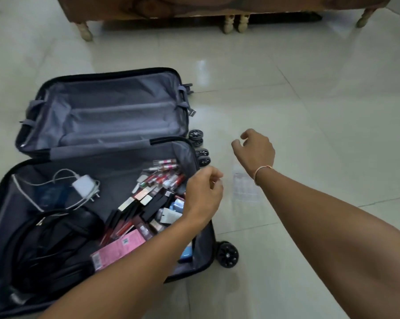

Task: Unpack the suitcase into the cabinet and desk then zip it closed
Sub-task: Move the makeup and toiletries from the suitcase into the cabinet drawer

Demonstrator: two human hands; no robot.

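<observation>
Half of the suitcase [102,116] lies empty on the floor [309,111]; the near half holds cosmetics [153,199], a charger [83,184] and a black bag [56,240]. Both the left hand [204,194] and right hand [255,149] hover loosely curled, holding nothing. Gathering the small tubes in bunches would probably save trips.

We see soft, even light. The shiny floor [286,88] shows a white glare spot. Edges bend outward. Everything looks a little blurry, with faint shadows.
</observation>
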